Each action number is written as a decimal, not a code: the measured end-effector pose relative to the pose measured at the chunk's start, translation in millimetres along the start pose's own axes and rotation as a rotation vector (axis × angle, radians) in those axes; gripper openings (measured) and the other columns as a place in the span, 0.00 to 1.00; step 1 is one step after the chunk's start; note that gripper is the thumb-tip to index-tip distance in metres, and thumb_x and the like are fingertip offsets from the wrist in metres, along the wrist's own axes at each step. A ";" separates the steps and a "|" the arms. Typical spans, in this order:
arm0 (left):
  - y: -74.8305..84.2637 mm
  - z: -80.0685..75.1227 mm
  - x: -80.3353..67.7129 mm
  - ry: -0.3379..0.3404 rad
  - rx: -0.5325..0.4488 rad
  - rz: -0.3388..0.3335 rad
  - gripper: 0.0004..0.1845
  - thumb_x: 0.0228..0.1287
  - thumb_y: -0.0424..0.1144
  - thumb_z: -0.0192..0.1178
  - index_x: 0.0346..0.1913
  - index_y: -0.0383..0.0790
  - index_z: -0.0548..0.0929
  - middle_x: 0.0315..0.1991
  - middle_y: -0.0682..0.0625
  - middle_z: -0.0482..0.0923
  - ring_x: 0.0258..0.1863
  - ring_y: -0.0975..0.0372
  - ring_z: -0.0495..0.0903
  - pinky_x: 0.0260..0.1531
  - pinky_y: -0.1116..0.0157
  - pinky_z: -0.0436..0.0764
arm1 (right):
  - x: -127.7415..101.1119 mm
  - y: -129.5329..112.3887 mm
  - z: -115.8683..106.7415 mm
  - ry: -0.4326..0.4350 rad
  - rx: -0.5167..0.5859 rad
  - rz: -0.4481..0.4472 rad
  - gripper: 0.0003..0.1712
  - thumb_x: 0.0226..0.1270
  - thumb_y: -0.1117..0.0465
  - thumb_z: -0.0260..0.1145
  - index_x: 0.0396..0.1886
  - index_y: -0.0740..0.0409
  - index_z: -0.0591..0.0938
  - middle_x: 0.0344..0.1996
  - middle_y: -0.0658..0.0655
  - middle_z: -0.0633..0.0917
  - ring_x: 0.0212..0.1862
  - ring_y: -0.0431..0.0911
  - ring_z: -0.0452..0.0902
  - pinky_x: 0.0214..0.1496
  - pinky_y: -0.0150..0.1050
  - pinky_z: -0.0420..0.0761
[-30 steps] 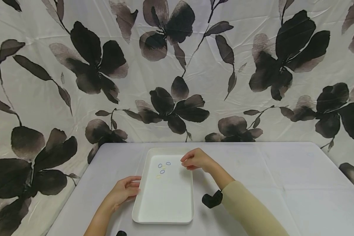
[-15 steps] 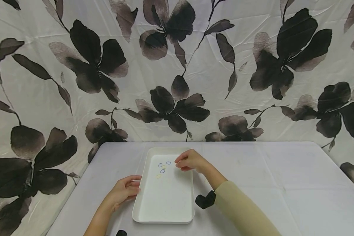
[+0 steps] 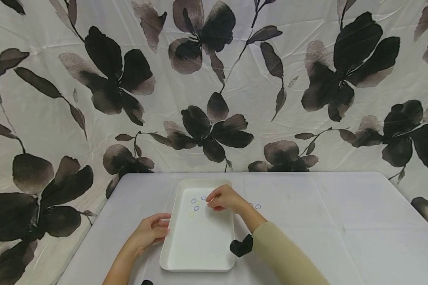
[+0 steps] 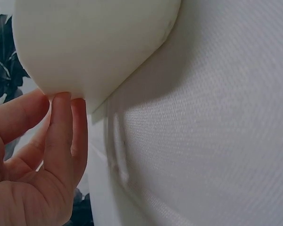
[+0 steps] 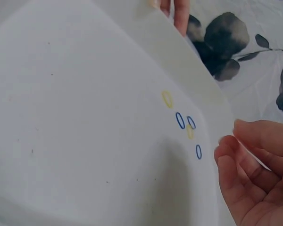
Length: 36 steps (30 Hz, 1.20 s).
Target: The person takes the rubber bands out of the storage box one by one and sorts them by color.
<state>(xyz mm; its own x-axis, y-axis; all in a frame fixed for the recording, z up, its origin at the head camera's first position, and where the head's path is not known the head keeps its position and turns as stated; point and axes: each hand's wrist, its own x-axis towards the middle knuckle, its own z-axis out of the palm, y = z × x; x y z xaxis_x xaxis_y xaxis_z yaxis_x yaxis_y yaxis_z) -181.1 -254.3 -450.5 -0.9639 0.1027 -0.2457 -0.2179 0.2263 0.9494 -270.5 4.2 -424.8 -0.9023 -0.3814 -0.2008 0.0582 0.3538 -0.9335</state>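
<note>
A shallow white tray (image 3: 197,245) lies on the table in the head view. Inside, near its far end, lie several small thin rings: blue rings (image 3: 196,208) and yellow rings (image 3: 191,215). My left hand (image 3: 148,233) touches the tray's left edge with its fingertips; in the left wrist view, the fingers (image 4: 59,136) meet the outer side of the rim. Over the tray's far right part hovers my right hand (image 3: 225,199), fingertips close to the farthest blue ring (image 5: 198,151). In the right wrist view, its thumb and fingertips stand slightly apart, with nothing visible between them.
Beyond the tray's right side, another blue ring (image 3: 258,206) lies on the white-covered table (image 3: 342,221), with one more partly hidden by the right wrist. A black object (image 3: 241,246) sits at the right sleeve's cuff. Behind the table hangs a floral cloth (image 3: 214,79).
My right hand has moved left from the tray's right edge to beside the rings, uncovering blue rings on the table. The left hand and tray stay in place.
</note>
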 end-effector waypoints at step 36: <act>-0.3 0.3 0.0 0.011 -0.002 -0.003 0.30 0.53 0.23 0.60 0.61 0.23 0.65 0.47 0.36 0.76 0.40 0.56 0.79 0.38 0.59 0.81 | 15.2 21.4 51.1 0.053 0.007 -0.069 0.03 0.50 0.74 0.66 0.27 0.68 0.85 0.13 0.49 0.76 0.16 0.37 0.70 0.20 0.27 0.72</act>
<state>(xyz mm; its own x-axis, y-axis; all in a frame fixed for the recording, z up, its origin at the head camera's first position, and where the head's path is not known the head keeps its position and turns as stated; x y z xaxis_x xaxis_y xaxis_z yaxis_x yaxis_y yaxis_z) -181.1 -254.0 -450.8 -0.9650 0.0912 -0.2460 -0.2208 0.2242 0.9492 -261.2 -37.6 -463.0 -0.9256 -0.3588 -0.1201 -0.0019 0.3218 -0.9468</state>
